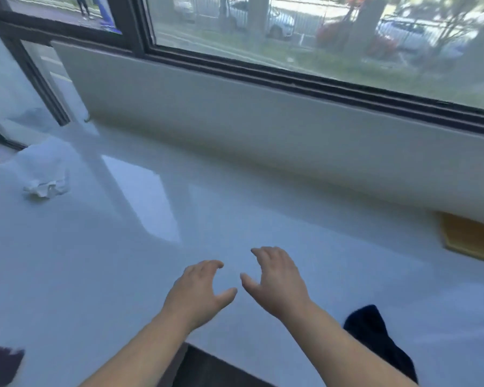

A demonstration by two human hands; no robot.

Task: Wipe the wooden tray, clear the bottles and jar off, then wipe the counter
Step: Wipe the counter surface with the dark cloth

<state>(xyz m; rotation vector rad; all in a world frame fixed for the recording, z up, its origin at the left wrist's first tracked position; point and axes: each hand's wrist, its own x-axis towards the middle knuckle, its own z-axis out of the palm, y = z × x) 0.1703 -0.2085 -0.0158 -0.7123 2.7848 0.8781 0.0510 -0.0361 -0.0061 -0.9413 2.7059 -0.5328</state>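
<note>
Both of my hands hover side by side over the glossy white counter (123,261), palms down. My left hand (199,291) has its fingers spread and holds nothing. My right hand (277,280) is likewise spread and bare. A corner of the wooden tray (470,238) shows at the right edge, against the low white wall under the window. A dark blue cloth (375,333) lies on the counter just right of my right forearm. No bottles or jar are in view.
A crumpled white tissue (46,187) lies at the far left of the counter. A low white wall (263,124) and a dark-framed window (291,76) bound the back. The counter's front edge (207,356) runs below my forearms. A dark object (0,364) sits bottom left.
</note>
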